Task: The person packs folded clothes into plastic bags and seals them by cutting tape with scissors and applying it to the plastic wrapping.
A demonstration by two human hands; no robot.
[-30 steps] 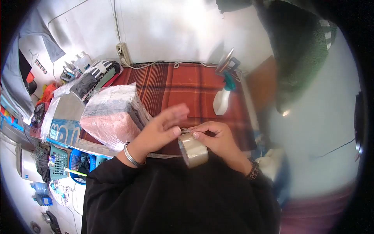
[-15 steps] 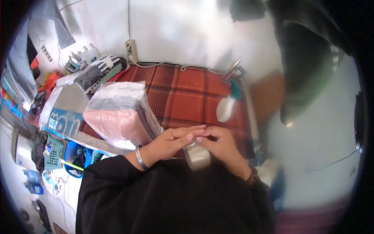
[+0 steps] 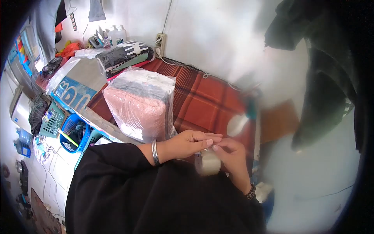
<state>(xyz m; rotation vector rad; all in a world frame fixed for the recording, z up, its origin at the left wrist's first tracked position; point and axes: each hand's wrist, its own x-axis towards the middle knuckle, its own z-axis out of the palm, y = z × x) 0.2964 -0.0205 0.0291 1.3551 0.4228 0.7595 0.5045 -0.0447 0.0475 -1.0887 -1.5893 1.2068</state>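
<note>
Folded textiles (image 3: 132, 102) in clear bag (image 3: 170, 102), ten o'clock; left hand (image 3: 191, 144) fingers together, hold indeterminable; right hand (image 3: 232, 156) in pinch on tape roll (image 3: 207, 164).

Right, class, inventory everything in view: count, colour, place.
checked cloth: one, red, centre
tape roll: one, pale, lower centre
wrapped bundle: one, mainly pink, on cloth
folded stack: one, multicoloured, behind bundle
spray bottle: one, white and teal, cloth's right
socket: one, beige, top centre
basket: one, blue, left
crates: two, green, flanking basket
fabric: one, black, upper right
board: one, brown, right, blurred
clutter: uncounted, mixed, far left
bracelets: uncounted, silver, left wrist
garment: one, black, bottom
left hand: one, near tape
right hand: one, holding tape
</note>
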